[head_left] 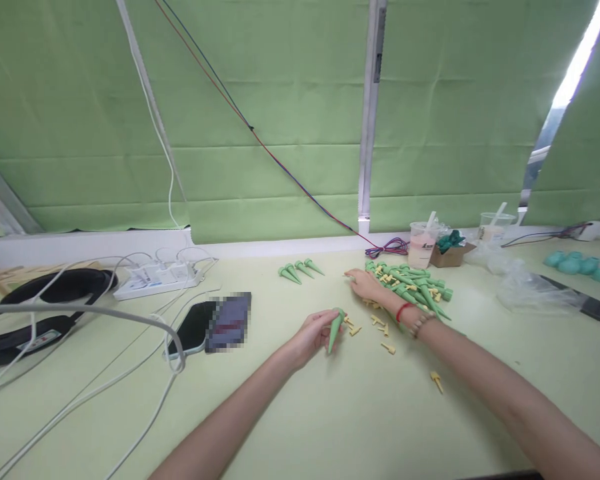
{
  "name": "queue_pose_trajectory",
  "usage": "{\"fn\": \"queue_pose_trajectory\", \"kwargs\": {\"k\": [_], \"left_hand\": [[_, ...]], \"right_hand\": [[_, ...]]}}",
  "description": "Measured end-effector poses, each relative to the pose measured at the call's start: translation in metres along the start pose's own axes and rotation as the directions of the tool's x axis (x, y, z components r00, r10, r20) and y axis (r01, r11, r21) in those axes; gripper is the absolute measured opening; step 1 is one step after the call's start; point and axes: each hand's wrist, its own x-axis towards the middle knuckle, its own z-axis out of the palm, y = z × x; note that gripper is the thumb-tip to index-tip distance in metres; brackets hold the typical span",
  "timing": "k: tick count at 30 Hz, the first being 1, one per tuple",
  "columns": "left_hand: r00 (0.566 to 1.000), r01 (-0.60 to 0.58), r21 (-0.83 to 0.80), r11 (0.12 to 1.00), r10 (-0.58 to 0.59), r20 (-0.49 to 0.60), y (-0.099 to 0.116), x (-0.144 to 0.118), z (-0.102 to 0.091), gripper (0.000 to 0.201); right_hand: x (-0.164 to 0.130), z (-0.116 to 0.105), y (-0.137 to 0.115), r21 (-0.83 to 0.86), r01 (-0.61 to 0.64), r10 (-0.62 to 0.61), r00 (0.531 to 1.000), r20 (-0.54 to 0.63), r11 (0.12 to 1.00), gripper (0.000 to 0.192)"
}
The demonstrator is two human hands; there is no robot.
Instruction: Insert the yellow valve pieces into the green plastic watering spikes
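Observation:
My left hand [314,335] grips one green plastic cone [335,329], its tip pointing down toward the pale green table [330,413]. My right hand [364,283] reaches forward and rests flat on the table at the left edge of a pile of green cones [414,283] mixed with small yellow pieces; whether it holds anything I cannot tell. Several loose yellow pieces [380,327] lie between my hands, and one more yellow piece [437,381] sits nearer me. A small group of green cones [299,270] lies apart, further back to the left.
A phone [195,327] and a dark card lie left of my left hand. White cables, a power strip [157,277] and a black strap [40,307] fill the left side. Drink cups [423,243], a small box, plastic bags and teal caps [580,265] stand at the back right.

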Motion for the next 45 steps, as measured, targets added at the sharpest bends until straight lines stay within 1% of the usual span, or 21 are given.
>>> {"fn": "queue_pose_trajectory", "kwargs": {"k": [3, 5, 9, 11, 14, 17, 20, 23, 26, 28, 32, 37, 38, 40, 42, 43, 45], "left_hand": [[1.000, -0.006, -0.003, 1.000, 0.006, 0.023, -0.002, 0.001, -0.002, 0.034], [0.999, -0.005, 0.002, 1.000, 0.005, 0.032, -0.003, 0.001, -0.003, 0.033], [0.999, 0.002, 0.015, 1.000, -0.003, 0.049, -0.004, 0.003, -0.003, 0.034], [0.999, 0.002, 0.012, 1.000, -0.002, 0.054, -0.004, 0.004, -0.003, 0.033], [0.999, 0.005, 0.000, 1.000, -0.005, 0.046, -0.004, 0.005, -0.003, 0.032], [0.999, 0.011, 0.003, 1.000, -0.011, 0.039, -0.003, 0.005, -0.004, 0.032], [0.999, 0.015, 0.015, 1.000, -0.015, 0.038, -0.002, 0.005, -0.003, 0.031], [0.999, 0.016, 0.024, 1.000, -0.017, 0.031, -0.002, 0.005, -0.003, 0.030], [1.000, 0.017, 0.027, 0.999, -0.017, 0.024, -0.002, 0.006, -0.003, 0.030], [1.000, 0.014, 0.027, 1.000, -0.015, 0.025, -0.002, 0.006, -0.003, 0.030], [1.000, 0.007, 0.026, 1.000, -0.008, 0.028, -0.001, 0.005, -0.002, 0.031], [1.000, -0.004, 0.025, 1.000, 0.004, 0.008, 0.001, 0.003, 0.000, 0.031], [1.000, -0.013, 0.025, 1.000, 0.013, -0.003, 0.001, 0.002, 0.001, 0.032], [0.998, -0.049, 0.026, 0.998, 0.050, -0.048, 0.001, 0.002, 0.001, 0.034], [0.983, -0.115, 0.033, 0.993, 0.118, -0.143, 0.001, 0.002, -0.001, 0.037], [0.965, -0.157, 0.043, 0.987, 0.163, -0.207, 0.002, 0.002, -0.002, 0.038], [0.909, -0.241, 0.078, 0.967, 0.253, -0.332, 0.005, 0.004, -0.008, 0.038]], "right_hand": [[0.027, 0.004, 0.002, -0.027, -0.008, 0.010, 0.996, 0.084, 1.000, 0.030], [0.036, 0.003, 0.003, -0.033, 0.015, -0.010, 0.988, 0.154, 0.999, 0.030], [0.038, -0.011, 0.006, -0.024, 0.112, -0.100, 0.951, 0.292, 0.993, 0.028], [0.036, -0.022, 0.009, -0.030, 0.153, -0.135, 0.934, 0.331, 0.988, 0.023], [0.029, -0.035, 0.010, -0.087, 0.179, -0.141, 0.934, 0.328, 0.980, 0.021], [0.019, -0.037, 0.005, -0.160, 0.188, -0.129, 0.938, 0.322, 0.969, 0.019], [0.010, -0.029, -0.005, -0.222, 0.176, -0.099, 0.943, 0.318, 0.959, 0.016], [0.006, -0.018, -0.015, -0.257, 0.131, -0.055, 0.957, 0.286, 0.958, 0.013], [0.006, -0.011, -0.023, -0.243, 0.100, -0.034, 0.965, 0.261, 0.965, 0.025], [0.005, -0.010, -0.027, -0.220, 0.096, -0.035, 0.964, 0.264, 0.971, 0.030], [0.003, -0.021, -0.028, -0.181, 0.117, -0.054, 0.946, 0.320, 0.977, 0.033], [0.001, -0.052, -0.015, -0.085, 0.185, -0.133, 0.898, 0.419, 0.979, 0.019], [0.000, -0.058, -0.011, -0.061, 0.189, -0.147, 0.897, 0.418, 0.980, 0.021], [-0.002, -0.069, -0.001, -0.040, 0.177, -0.149, 0.912, 0.382, 0.983, 0.027], [-0.008, -0.076, 0.008, -0.052, 0.154, -0.126, 0.928, 0.350, 0.987, 0.027], [-0.013, -0.077, 0.011, -0.059, 0.142, -0.113, 0.931, 0.346, 0.988, 0.024], [-0.025, -0.075, 0.016, -0.063, 0.116, -0.088, 0.936, 0.341, 0.991, 0.017]]}}
